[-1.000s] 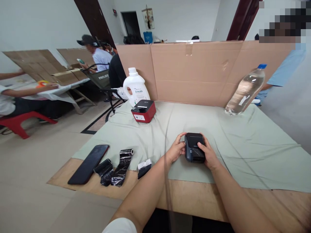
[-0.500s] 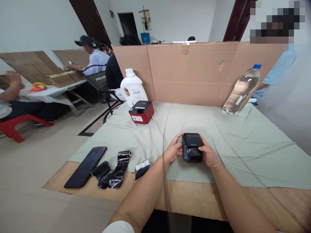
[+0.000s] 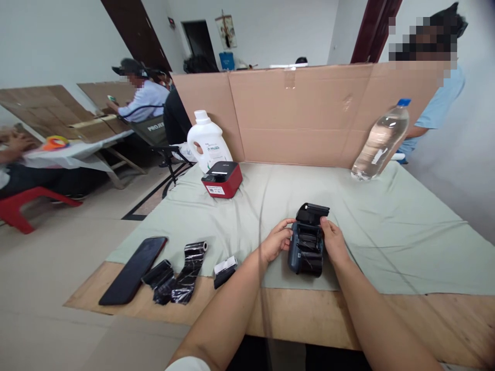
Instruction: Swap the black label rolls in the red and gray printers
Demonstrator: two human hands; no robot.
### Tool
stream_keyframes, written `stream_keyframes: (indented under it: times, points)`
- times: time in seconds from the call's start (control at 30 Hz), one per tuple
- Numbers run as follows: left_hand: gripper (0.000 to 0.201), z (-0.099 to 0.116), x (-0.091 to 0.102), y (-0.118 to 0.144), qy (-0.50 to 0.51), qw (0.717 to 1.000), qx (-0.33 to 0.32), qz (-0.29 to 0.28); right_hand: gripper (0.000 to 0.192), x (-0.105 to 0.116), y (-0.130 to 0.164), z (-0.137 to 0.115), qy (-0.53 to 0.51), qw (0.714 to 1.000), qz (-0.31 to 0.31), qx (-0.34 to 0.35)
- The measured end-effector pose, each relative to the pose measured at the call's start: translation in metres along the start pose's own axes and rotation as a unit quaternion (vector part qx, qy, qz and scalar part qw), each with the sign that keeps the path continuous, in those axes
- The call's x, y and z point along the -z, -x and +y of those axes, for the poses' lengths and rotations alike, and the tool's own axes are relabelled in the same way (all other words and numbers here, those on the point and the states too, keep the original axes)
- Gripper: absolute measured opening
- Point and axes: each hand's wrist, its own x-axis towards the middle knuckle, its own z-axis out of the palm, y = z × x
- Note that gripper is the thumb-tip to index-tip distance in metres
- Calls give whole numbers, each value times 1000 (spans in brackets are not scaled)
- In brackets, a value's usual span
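A small dark label printer [image 3: 305, 260] is in front of me with its lid [image 3: 313, 211] raised at the far end, baring the compartment inside. My left hand [image 3: 278, 238] grips the printer's left side, fingers bent against the casing. At the right, my right hand [image 3: 333, 239] has its fingertips closed at the lid's lower right edge. A strip of shiny black film [image 3: 311, 263] lies over the near part of the printer. To the left are a black film roll [image 3: 193, 265], a second crumpled piece of black film [image 3: 160, 278] and a small white-and-black roll [image 3: 225, 270].
A black phone [image 3: 133, 270] lies at the table's left edge. Behind stand a red-and-black box-shaped device [image 3: 222, 185], a white detergent jug [image 3: 211, 141] and a leaning water bottle [image 3: 381, 141]. A cardboard screen [image 3: 301, 118] closes the far side. Other people sit or stand beyond.
The printer's lid has swung from shut to open, away from me. My right hand has moved up to the lid's edge, while my left hand stays on the printer's side.
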Motion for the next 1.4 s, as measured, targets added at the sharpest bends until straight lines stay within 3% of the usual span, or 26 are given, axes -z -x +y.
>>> stream_keyframes:
  times: [0.13,0.27,0.43,0.57,0.67,0.77,0.83,0.87,1.0,1.2,1.4]
  points:
    - [40,-4,-2,-2,-61,996,-26,56,55,-4,4,-4,48,998,20,-18]
    - [32,-9,-3,-7,-123,967,-154,163,54,-7,5,-3,56,998,6,0]
    - [39,-11,-3,-7,-183,947,-215,154,53,-8,3,5,88,996,-5,13]
    - [38,-3,-4,3,-340,875,-283,198,52,-9,2,8,123,992,-23,9]
    - [34,6,-11,14,-437,830,-317,140,53,-9,2,7,131,991,-28,12]
    - [62,11,-21,23,-521,797,-306,16,53,-8,2,6,134,990,-27,20]
    - [69,11,-25,24,-564,775,-283,-14,53,-8,2,6,134,991,-24,21]
    - [62,9,-25,23,-576,770,-275,-10,53,-8,2,7,133,991,-23,19]
    - [11,3,-20,14,-530,795,-291,53,52,-10,1,9,125,992,-23,15]
    - [18,-3,-12,5,-383,854,-328,125,45,-10,5,5,82,995,11,56]
    - [17,-5,-12,4,-365,861,-333,124,40,-5,8,4,174,970,-73,153]
